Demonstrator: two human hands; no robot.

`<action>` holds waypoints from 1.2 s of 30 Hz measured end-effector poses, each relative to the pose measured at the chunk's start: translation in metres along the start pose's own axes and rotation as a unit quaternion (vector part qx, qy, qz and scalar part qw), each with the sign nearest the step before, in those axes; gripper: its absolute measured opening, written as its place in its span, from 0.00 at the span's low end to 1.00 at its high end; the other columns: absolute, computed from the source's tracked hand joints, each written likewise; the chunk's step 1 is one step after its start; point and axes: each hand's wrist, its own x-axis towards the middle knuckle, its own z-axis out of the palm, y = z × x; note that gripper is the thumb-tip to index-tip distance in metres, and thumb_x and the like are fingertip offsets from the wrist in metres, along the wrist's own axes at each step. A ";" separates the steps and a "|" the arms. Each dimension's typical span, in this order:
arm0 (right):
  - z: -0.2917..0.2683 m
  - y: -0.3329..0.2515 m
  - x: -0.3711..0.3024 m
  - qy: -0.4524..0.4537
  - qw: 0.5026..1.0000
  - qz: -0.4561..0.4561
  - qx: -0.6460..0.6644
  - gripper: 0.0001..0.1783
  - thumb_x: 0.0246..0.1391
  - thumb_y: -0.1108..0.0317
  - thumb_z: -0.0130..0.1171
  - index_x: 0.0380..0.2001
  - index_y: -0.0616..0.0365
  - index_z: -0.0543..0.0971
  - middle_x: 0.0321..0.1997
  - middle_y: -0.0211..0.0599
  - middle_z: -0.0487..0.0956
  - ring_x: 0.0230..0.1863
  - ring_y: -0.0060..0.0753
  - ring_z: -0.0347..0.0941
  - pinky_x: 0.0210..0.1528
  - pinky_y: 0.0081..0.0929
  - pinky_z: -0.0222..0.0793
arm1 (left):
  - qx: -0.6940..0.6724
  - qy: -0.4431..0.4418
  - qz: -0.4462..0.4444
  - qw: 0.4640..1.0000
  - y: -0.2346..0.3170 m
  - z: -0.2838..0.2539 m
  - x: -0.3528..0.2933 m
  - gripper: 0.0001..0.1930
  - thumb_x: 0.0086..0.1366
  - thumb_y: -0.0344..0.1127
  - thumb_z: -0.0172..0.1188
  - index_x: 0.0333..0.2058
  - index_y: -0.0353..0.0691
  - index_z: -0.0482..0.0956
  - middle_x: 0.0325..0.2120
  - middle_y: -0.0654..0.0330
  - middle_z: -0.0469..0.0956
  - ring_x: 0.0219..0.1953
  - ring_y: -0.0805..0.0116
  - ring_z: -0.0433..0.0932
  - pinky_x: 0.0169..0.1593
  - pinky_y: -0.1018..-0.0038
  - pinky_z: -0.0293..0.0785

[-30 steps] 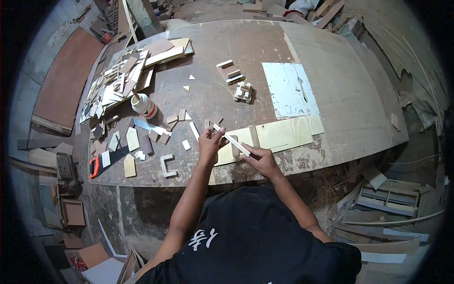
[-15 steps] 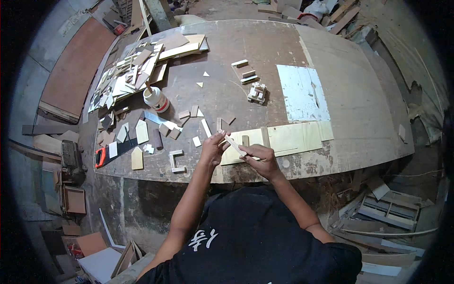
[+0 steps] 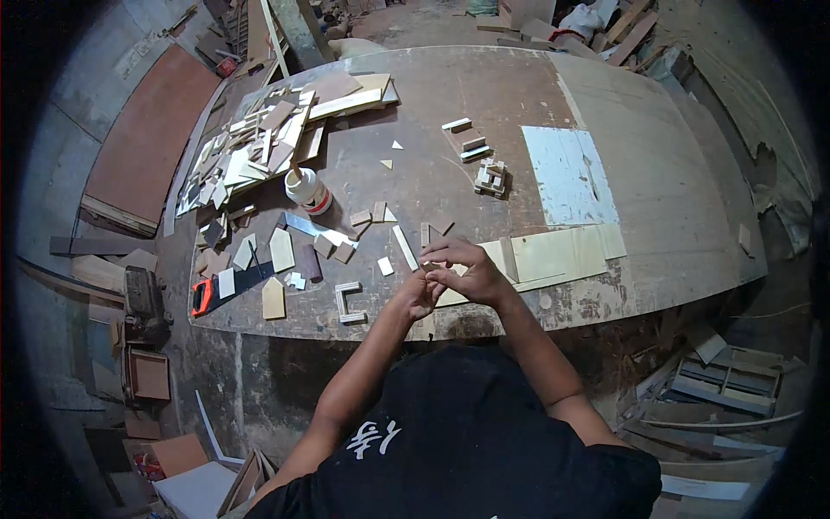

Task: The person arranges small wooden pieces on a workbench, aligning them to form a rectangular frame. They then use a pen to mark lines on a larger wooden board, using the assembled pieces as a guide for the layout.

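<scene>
My left hand (image 3: 418, 296) is closed, palm partly upward, near the table's front edge. Over its fingertips bends my right hand (image 3: 474, 273), its fingers curled in a pinch. Between them is a small wooden strip (image 3: 430, 267), mostly covered by the fingers. Beneath and beside my right hand lies a long pale plywood board (image 3: 553, 257) with a short wood strip (image 3: 508, 259) across it. Just beyond my hands are a narrow pale stick (image 3: 404, 248) and small brown blocks (image 3: 441, 226). Left of my left hand rests a C-shaped wooden piece (image 3: 349, 303).
On the left stand a glue bottle (image 3: 309, 190) and an orange-handled handsaw (image 3: 251, 284). A heap of wood offcuts (image 3: 259, 147) covers the far left. Farther off sit a small stacked-wood assembly (image 3: 491, 176) and a white-painted panel (image 3: 571, 177).
My hands have come together; my right hand has moved left over my left fingertips. The strip, earlier plain between both hands, is now mostly hidden. The view has shifted slightly.
</scene>
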 end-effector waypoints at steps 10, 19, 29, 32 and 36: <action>0.020 0.028 -0.004 0.211 0.951 0.153 0.169 0.10 0.58 0.74 0.61 0.41 0.67 0.83 0.39 0.35 0.83 0.38 0.21 0.78 0.43 0.22 0.74 | 0.058 -0.027 0.027 0.998 0.012 -0.015 -0.017 0.21 0.68 0.34 0.54 0.55 0.27 0.68 0.47 0.43 0.77 0.46 0.56 0.81 0.52 0.69 0.79; 0.004 0.040 -0.018 0.313 0.836 0.210 0.399 0.10 0.60 0.68 0.60 0.41 0.64 0.80 0.38 0.39 0.83 0.37 0.26 0.79 0.43 0.26 0.76 | 0.473 -0.055 0.185 0.859 0.032 -0.010 -0.052 0.16 0.59 0.33 0.69 0.43 0.30 0.81 0.31 0.58 0.83 0.33 0.74 0.81 0.38 0.76 0.79; 0.017 0.040 -0.020 0.358 0.873 0.208 0.259 0.11 0.58 0.66 0.63 0.34 0.65 0.83 0.32 0.31 0.82 0.28 0.16 0.74 0.30 0.18 0.72 | 0.538 -0.153 0.186 0.807 0.027 -0.015 -0.047 0.12 0.58 0.32 0.70 0.37 0.32 0.82 0.26 0.64 0.81 0.29 0.81 0.76 0.34 0.79 0.74; 0.020 0.031 -0.021 0.345 0.909 0.191 0.136 0.13 0.56 0.70 0.65 0.43 0.66 0.81 0.32 0.32 0.82 0.30 0.15 0.75 0.31 0.16 0.71 | 0.534 -0.182 0.193 0.803 0.026 -0.010 -0.050 0.09 0.59 0.31 0.69 0.35 0.33 0.81 0.25 0.67 0.80 0.29 0.83 0.75 0.32 0.80 0.72; 0.026 0.003 -0.020 0.332 0.916 0.155 0.161 0.28 0.55 0.71 0.67 0.58 0.64 0.72 0.32 0.29 0.80 0.33 0.15 0.74 0.36 0.14 0.71 | 0.525 -0.214 0.199 0.799 0.023 -0.014 -0.050 0.07 0.60 0.30 0.68 0.36 0.35 0.81 0.28 0.66 0.81 0.31 0.81 0.76 0.35 0.78 0.74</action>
